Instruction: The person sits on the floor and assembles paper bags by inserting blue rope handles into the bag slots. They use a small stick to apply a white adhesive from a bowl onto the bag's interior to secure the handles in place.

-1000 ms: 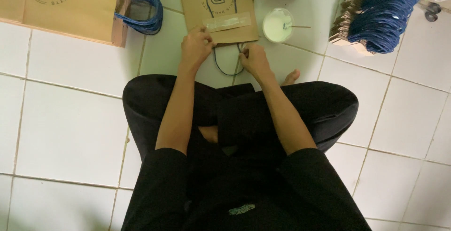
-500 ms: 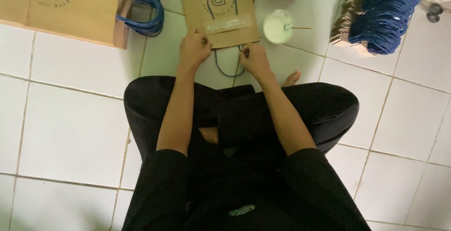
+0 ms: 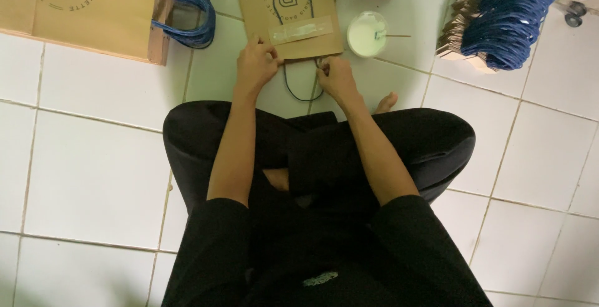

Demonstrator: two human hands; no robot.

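Not much has shifted since the earlier frames: both hands sit at the same near edge of the bag, the left one maybe nudged a touch further onto the paper, and the bag hasn't slid. Starting closest, the person sits cross-legged in black trousers [image 3: 324, 157] on the white tiled floor [image 3: 93, 176], a bare foot [image 3: 385, 102] poking out by the right knee, which keeps the work right in front within easy reach. The left hand [image 3: 256, 63] is curled with fingertips pressing down on the near edge of the flat brown paper bag [image 3: 290, 17], looks like it's pinning it so it can't move. The right hand [image 3: 336, 76] is closed in a pinch on the dark cord handle [image 3: 299, 92], whose loop hangs out toward the lap from the bag's edge. A pale strip [image 3: 301, 30] lies across the bag just past the fingers, probably the patch covering the handle ends. Just right of the bag is a small round tub of white paste [image 3: 367, 33] with a stick in it, parked near the working hand. Further out, a stack of blue-handled pieces [image 3: 505, 20] on the right, and finished brown bags with blue handles [image 3: 93, 7] on the left.
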